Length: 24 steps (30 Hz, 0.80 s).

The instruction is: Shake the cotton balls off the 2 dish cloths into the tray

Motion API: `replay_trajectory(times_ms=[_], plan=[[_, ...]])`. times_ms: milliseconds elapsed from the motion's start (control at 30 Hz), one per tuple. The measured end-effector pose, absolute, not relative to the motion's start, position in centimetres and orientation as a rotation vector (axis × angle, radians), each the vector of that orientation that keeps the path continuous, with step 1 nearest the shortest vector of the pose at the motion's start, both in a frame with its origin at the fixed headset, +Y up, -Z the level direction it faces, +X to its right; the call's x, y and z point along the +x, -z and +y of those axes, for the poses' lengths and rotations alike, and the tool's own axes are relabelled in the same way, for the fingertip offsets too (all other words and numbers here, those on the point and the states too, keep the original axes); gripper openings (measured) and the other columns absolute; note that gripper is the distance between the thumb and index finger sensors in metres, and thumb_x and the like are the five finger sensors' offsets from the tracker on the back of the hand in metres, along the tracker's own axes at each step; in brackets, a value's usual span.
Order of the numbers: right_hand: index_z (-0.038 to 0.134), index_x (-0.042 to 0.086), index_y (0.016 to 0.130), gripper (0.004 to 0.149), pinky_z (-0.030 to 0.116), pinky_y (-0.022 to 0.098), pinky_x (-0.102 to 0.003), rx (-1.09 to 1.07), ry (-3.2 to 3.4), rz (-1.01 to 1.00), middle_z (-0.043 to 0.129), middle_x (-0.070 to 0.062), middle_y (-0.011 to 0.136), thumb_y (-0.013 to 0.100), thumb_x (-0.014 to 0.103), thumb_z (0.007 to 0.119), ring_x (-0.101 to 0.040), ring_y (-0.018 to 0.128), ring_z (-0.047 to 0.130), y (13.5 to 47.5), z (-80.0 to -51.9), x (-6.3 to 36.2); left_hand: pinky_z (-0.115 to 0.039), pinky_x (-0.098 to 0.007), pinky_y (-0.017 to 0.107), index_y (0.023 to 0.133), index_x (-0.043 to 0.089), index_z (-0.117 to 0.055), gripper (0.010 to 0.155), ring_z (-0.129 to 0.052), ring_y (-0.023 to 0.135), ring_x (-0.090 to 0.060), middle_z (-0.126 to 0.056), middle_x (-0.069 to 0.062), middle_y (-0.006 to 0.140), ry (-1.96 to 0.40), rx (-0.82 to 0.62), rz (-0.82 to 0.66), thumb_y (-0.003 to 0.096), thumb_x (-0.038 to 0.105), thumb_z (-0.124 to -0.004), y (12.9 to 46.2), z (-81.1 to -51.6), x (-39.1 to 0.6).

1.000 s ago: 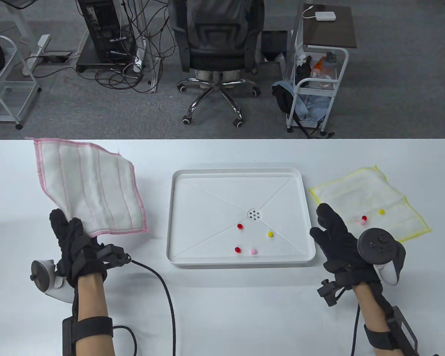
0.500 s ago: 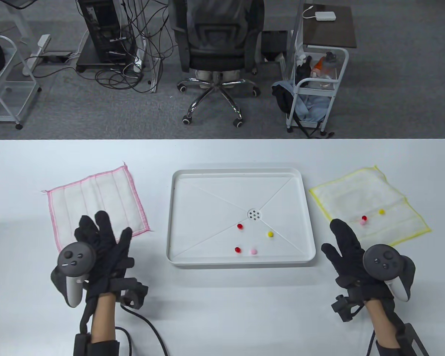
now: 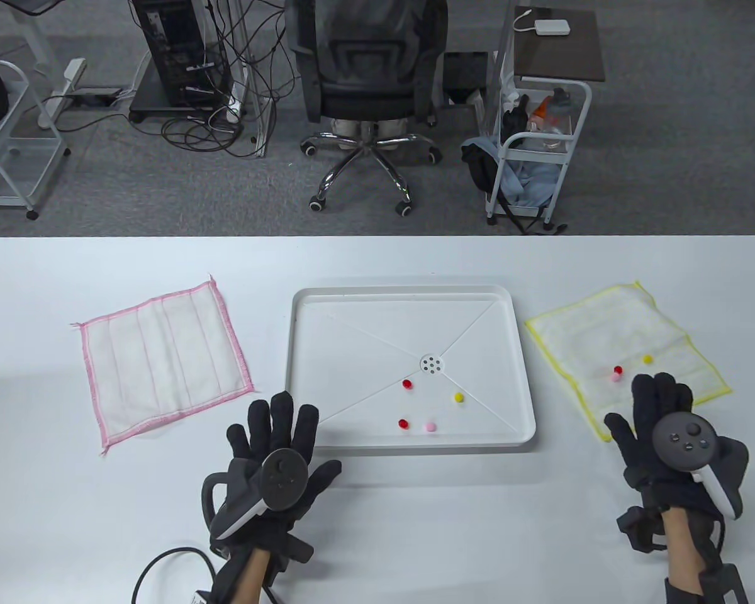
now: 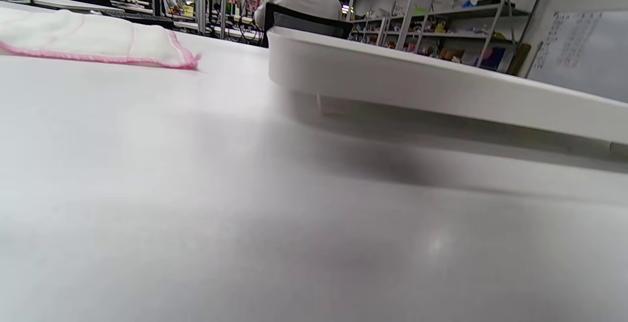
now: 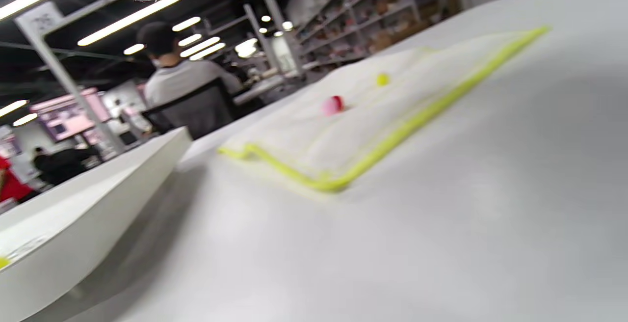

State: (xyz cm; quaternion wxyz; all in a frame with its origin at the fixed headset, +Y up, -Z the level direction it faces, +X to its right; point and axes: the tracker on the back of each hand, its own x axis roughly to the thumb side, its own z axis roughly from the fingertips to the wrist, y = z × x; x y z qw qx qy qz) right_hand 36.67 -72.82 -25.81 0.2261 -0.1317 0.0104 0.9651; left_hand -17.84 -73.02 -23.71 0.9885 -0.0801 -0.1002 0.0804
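Note:
The pink-edged cloth (image 3: 163, 358) lies flat at the table's left with no balls on it; the left wrist view shows its near edge (image 4: 98, 42). In the middle, the white tray (image 3: 302, 434) holds several small balls, red, yellow and pink. Right of it, the yellow-edged cloth (image 3: 629, 340) carries a red ball (image 3: 618, 370), a pink ball (image 3: 615, 377) and a yellow ball (image 3: 647, 359). My left hand (image 3: 277, 421) hovers with spread fingers by the tray's front left corner, holding nothing. My right hand (image 3: 657, 393) lies over the yellow cloth's near edge, fingers straight.
A black cable (image 3: 163, 563) trails from my left wrist at the table's front edge. Beyond the far edge stand an office chair (image 3: 368, 75) and a white cart (image 3: 541, 151). The tray's side wall (image 4: 441, 91) fills the left wrist view close ahead.
My left hand let go of the pink cloth, which dropped flat, and then moved right to the tray's front corner. My right hand shifted right along the yellow cloth's near edge.

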Motion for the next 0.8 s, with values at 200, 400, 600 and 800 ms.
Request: replay_trajectory(times_ms=[200,400,600,800], plan=[[0.021,0.029,0.109,0.069,0.016,0.076,-0.054,-0.348,-2.715,0.281,0.002,0.002,0.115,0.055,0.051,0.059,-0.026,0.103,-0.003,26.5,-75.4,36.5,-0.008,-0.063,0.072,0.111,0.04,0.0,0.082,0.009,0.103,-0.036,0.017,-0.001,0.112,-0.086,-0.213,-0.216,0.0517,0.076,-0.044,23.5,-74.0,-17.4],[0.025,0.029,0.109,0.067,0.015,0.077,-0.053,-0.339,-2.794,0.422,0.008,0.003,0.116,0.054,0.053,0.057,-0.025,0.103,-0.002,27.5,-77.2,35.3,-0.008,-0.062,0.072,0.11,0.04,0.003,0.082,0.01,0.102,-0.036,0.019,-0.001,0.111,-0.03,-0.274,-0.221,0.0519,0.076,-0.042,23.5,-74.9,-17.3],[0.034,0.028,0.109,0.065,0.017,0.077,-0.053,-0.355,-2.79,0.562,0.016,0.001,0.118,0.054,0.053,0.056,-0.026,0.105,0.003,27.6,-78.0,35.4,-0.008,-0.062,0.072,0.11,0.04,0.004,0.082,0.01,0.102,-0.036,0.02,-0.002,0.111,0.008,-0.285,-0.232,0.0516,0.077,-0.041,23.4,-75.3,-16.9],[0.042,0.026,0.108,0.062,0.021,0.077,-0.054,-0.359,-2.802,0.565,0.026,0.001,0.118,0.054,0.053,0.055,-0.026,0.106,0.011,27.6,-78.0,35.4,-0.008,-0.062,0.072,0.11,0.039,0.004,0.083,0.01,0.102,-0.036,0.02,-0.002,0.11,0.015,-0.28,-0.232,0.0516,0.077,-0.041,23.3,-75.4,-16.9]])
